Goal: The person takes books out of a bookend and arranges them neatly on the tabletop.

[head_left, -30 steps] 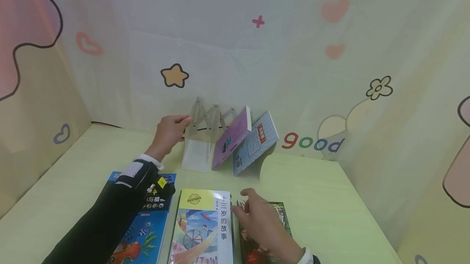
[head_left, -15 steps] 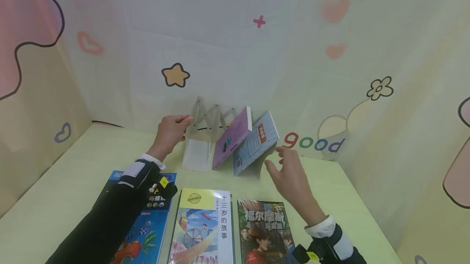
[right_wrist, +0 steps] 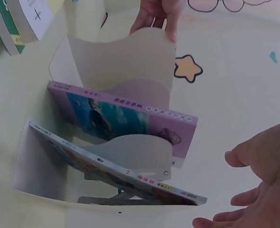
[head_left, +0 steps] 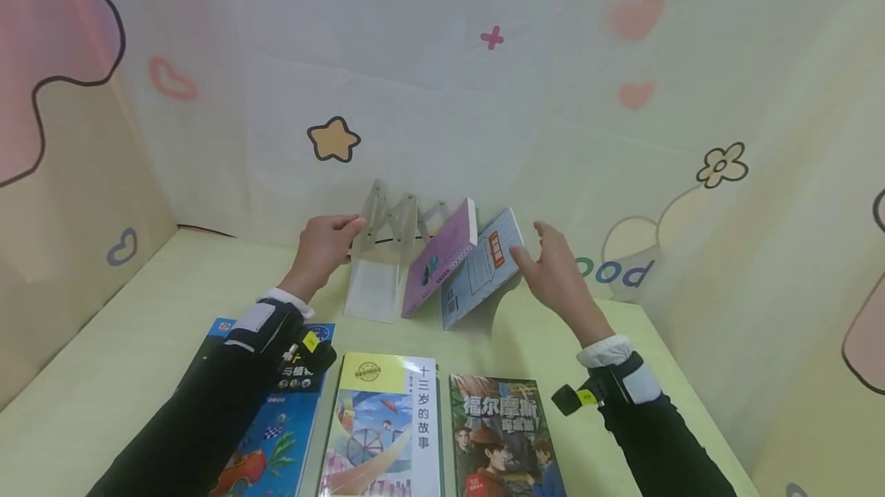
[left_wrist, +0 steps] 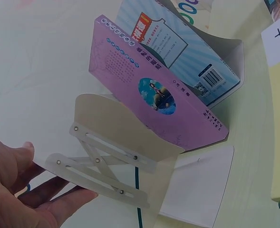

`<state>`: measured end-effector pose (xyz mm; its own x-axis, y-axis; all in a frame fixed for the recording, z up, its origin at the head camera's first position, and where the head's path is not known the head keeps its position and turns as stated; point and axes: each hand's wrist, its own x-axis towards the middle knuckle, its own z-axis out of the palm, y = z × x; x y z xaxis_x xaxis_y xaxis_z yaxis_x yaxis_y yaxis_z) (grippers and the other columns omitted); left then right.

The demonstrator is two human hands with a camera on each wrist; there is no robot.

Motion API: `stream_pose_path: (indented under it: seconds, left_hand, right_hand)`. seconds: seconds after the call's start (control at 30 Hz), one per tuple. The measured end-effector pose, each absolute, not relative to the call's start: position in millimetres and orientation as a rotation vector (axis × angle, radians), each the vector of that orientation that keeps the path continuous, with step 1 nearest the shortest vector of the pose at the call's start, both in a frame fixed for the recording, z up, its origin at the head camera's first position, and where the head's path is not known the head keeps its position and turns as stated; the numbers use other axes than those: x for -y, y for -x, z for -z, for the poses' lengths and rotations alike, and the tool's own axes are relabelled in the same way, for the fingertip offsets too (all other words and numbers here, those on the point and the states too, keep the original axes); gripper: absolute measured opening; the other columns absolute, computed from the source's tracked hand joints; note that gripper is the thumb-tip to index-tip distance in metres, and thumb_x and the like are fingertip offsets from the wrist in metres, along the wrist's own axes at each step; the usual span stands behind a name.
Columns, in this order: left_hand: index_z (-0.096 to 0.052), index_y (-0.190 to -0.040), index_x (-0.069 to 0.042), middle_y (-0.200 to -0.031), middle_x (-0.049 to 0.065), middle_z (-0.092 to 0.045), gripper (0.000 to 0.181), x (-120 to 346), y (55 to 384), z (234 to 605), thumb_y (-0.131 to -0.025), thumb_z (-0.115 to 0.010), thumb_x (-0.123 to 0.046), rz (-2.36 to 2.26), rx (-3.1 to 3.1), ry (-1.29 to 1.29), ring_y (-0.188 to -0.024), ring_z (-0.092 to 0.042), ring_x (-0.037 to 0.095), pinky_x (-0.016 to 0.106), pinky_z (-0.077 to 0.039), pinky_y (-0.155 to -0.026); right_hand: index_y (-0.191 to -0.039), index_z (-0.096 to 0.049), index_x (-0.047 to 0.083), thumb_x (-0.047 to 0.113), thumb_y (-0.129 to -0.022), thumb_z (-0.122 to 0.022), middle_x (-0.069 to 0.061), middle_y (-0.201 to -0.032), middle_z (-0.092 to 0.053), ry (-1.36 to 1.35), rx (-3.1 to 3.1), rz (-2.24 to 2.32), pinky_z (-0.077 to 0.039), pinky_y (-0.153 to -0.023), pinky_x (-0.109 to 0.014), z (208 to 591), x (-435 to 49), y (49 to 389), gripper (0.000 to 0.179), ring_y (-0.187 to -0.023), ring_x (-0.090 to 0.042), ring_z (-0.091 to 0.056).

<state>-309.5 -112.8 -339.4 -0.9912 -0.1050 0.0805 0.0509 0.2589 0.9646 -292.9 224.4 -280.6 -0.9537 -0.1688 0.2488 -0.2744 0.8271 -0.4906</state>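
Note:
An expandable bookend rack [head_left: 371, 293] of pale metal stands at the back of the table, its scissor-like slotted bars [left_wrist: 99, 161] showing in the left wrist view. My left hand [head_left: 323, 251] pinches the upper edge of its left end plate between thumb and fingers. Inside the rack lean a purple book [head_left: 439, 263] and a light blue book [head_left: 484, 270], both tilted to the right. My right hand [head_left: 558, 282] is just right of the blue book, thumb and fingers spread. The right wrist view shows a gap between that right hand [right_wrist: 258, 183] and the right end plate [right_wrist: 37, 166].
In front lie a blue book [head_left: 270, 435], partly under my left sleeve, a yellow-and-white book [head_left: 373, 424] and a dark comic-style book [head_left: 501, 435]. A printed curtain [head_left: 442, 97] hangs close behind the rack. Black wrist cameras stick out from both sleeves.
My right hand has risen from over the dark book, moving up and right to beside the rack's right end. My left hand keeps its hold; the rack and books stay put.

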Motion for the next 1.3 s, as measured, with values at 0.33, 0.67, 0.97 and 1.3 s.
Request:
stream_pose_path:
  seconds: [0.33, 0.67, 0.97, 1.3]
  left_hand:
    - [-0.058, -0.146, -0.006, -0.145, 0.017, -0.059, 0.045, 112, 308, 340, -0.109, -0.056, -0.030, 1.848, 2.367, -0.056, -0.125, -0.058, 0.034, 0.045, -0.056, -0.098]
    - [-0.059, -0.146, -0.006, -0.145, 0.017, -0.059, 0.044, 112, 308, 339, -0.109, -0.056, -0.030, 1.845, 2.363, -0.067, -0.127, -0.059, 0.034, 0.045, -0.057, -0.096]
    - [-0.058, -0.146, -0.005, -0.147, 0.017, -0.057, 0.045, 112, 305, 339, -0.109, -0.056, -0.030, 1.831, 2.363, -0.052, -0.131, -0.057, 0.035, 0.047, -0.057, -0.096]
    - [-0.060, -0.145, -0.007, -0.145, 0.016, -0.059, 0.045, 112, 307, 340, -0.108, -0.057, -0.031, 1.813, 2.357, -0.071, -0.127, -0.060, 0.035, 0.046, -0.058, -0.094]
  right_hand:
    - [-0.160, -0.019, -0.007, 0.026, -0.110, -0.045, -0.030, -0.164, -0.026, -0.282, 2.803, -0.846, -0.025, -0.121, -0.057, 291, -219, 337, 0.065, -0.150, -0.046, -0.028]
    - [-0.162, -0.017, -0.002, 0.027, -0.109, -0.044, -0.030, -0.157, -0.038, -0.206, 2.876, -0.841, -0.035, -0.116, -0.058, 306, -217, 357, 0.067, -0.140, -0.046, -0.043]
    - [-0.163, -0.016, -0.001, 0.020, -0.108, -0.045, -0.029, -0.145, -0.050, -0.221, 2.910, -0.756, -0.052, -0.094, -0.052, 312, -214, 356, 0.066, -0.111, -0.041, -0.059]
    - [-0.153, -0.030, -0.003, 0.013, -0.106, -0.050, -0.026, -0.130, -0.057, -0.335, 2.853, -0.704, -0.054, -0.083, -0.048, 317, -214, 346, 0.054, -0.102, -0.038, -0.061]
